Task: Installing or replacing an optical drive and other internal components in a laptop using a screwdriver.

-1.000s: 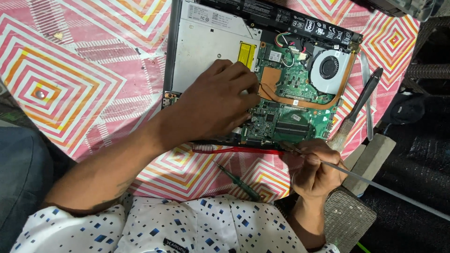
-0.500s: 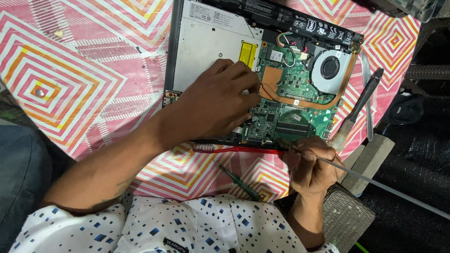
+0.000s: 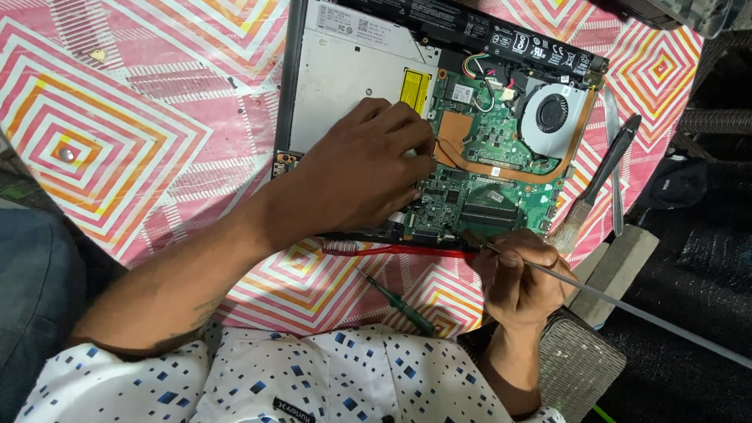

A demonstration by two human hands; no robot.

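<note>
Green motherboard (image 3: 486,180), brush (image 3: 599,180) beside (red toothbrush (image 3: 399,251) nearer)

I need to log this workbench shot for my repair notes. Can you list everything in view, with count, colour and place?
Opened laptop: one, silver and black, top centre of table.
Circuit board: one, green, inside the laptop.
Fan: one, black and grey, laptop's right corner.
Tablecloth: one, pink, orange and white squares, covering the table.
Red tool: one, along the laptop's near edge.
Green screwdriver: one, on the cloth near the person.
Brush: one, black handle, right of the laptop.
Thin metal rod: one, grey, in the right hand.
Left hand: resting on the laptop.
Right hand: gripping the rod at the board's edge.
</note>
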